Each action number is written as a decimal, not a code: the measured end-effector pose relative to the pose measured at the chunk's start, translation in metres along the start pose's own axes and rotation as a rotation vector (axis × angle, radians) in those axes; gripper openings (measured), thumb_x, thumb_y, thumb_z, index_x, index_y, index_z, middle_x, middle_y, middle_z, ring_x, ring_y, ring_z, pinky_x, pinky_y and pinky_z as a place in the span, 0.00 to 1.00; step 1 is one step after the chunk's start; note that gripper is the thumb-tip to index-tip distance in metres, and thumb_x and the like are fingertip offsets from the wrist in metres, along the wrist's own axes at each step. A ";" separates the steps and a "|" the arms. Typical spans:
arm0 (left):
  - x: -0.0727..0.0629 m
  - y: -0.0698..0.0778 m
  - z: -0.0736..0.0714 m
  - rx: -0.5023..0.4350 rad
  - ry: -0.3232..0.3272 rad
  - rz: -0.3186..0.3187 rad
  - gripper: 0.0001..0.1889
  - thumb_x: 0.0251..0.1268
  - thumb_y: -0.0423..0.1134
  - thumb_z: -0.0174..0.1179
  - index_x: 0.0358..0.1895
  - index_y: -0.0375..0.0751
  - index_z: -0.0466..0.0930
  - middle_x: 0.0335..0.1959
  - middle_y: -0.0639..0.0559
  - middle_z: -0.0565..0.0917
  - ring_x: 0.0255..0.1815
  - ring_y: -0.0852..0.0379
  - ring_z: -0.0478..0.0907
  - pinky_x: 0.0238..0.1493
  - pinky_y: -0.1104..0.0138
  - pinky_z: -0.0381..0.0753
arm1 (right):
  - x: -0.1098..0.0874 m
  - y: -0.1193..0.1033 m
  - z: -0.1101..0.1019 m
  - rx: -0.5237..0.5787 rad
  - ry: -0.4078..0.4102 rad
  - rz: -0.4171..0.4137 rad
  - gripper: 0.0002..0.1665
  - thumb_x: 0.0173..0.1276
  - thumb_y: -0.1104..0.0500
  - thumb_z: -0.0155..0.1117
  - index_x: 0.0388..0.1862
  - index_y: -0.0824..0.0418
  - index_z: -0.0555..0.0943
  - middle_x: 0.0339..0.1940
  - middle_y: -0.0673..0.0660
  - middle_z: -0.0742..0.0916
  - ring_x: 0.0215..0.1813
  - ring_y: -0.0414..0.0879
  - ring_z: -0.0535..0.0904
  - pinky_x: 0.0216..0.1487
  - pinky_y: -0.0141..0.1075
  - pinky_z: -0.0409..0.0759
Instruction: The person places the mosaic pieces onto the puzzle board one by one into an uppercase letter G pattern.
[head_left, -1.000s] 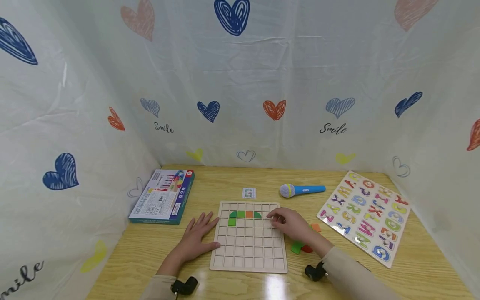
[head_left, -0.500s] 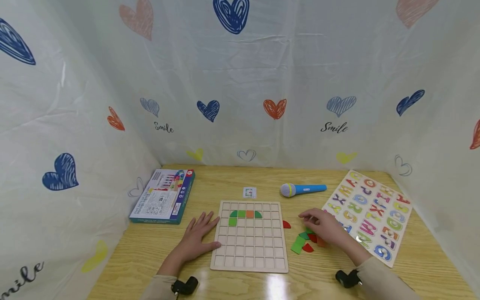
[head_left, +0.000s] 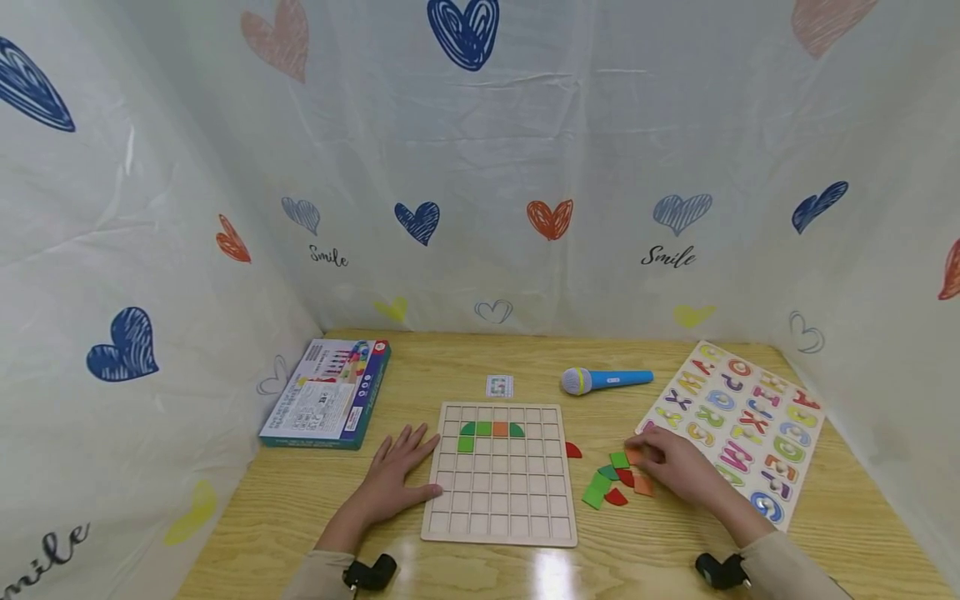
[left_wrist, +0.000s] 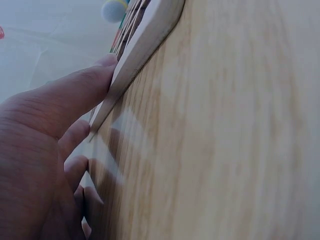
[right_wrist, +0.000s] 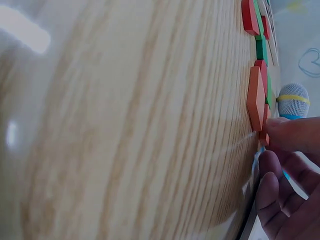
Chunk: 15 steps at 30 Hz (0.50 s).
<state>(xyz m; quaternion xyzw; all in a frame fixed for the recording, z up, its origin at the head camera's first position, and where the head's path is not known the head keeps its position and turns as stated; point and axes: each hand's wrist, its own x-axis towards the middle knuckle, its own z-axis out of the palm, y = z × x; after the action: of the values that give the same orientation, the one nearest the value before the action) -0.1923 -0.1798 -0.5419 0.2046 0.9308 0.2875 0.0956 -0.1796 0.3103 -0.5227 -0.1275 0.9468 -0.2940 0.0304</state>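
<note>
A wooden grid board (head_left: 498,504) lies on the table, with a dark green quarter-circle tile, a light green square (head_left: 483,428), an orange square (head_left: 499,429) and another dark green quarter circle in one row. A second light green square (head_left: 466,444) sits below the row's left end. My left hand (head_left: 396,475) lies spread at the board's left side, its thumb (left_wrist: 95,82) against the edge. My right hand (head_left: 675,462) pinches an orange square tile (right_wrist: 265,135) at the loose pile; its curled fingers hide part of that tile.
Loose green, red and orange tiles (head_left: 593,491) lie right of the board, and a red quarter circle (head_left: 573,450) is beside its edge. Around them are an alphabet puzzle board (head_left: 738,433), a toy microphone (head_left: 611,379), a small pattern card (head_left: 499,386) and a flat box (head_left: 322,396).
My right hand has left the board's right edge and come to the loose tiles, lowering onto the orange one. A red quarter circle now shows beside the board. The left hand stays put.
</note>
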 end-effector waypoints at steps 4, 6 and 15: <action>0.000 -0.001 0.001 0.008 0.001 0.000 0.44 0.65 0.62 0.64 0.81 0.52 0.60 0.83 0.47 0.51 0.84 0.42 0.39 0.80 0.45 0.30 | -0.002 -0.001 -0.001 0.016 -0.019 0.012 0.14 0.69 0.63 0.69 0.53 0.58 0.86 0.36 0.46 0.81 0.32 0.37 0.70 0.32 0.32 0.70; 0.000 -0.001 0.001 0.007 0.000 0.000 0.44 0.65 0.62 0.64 0.81 0.52 0.60 0.84 0.47 0.51 0.84 0.42 0.39 0.80 0.45 0.30 | -0.003 -0.001 -0.001 0.028 -0.025 0.032 0.13 0.69 0.63 0.69 0.52 0.59 0.86 0.36 0.46 0.82 0.33 0.37 0.71 0.33 0.32 0.72; 0.000 -0.001 0.000 0.003 0.000 0.004 0.44 0.65 0.62 0.64 0.81 0.51 0.60 0.84 0.47 0.50 0.84 0.41 0.38 0.80 0.45 0.30 | -0.002 0.005 0.000 0.080 -0.006 0.030 0.08 0.70 0.63 0.68 0.47 0.55 0.83 0.37 0.45 0.84 0.36 0.35 0.77 0.37 0.31 0.79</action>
<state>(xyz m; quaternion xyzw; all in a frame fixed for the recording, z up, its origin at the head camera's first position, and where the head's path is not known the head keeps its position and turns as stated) -0.1925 -0.1805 -0.5429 0.2065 0.9308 0.2864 0.0947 -0.1790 0.3148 -0.5259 -0.1129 0.9360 -0.3307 0.0425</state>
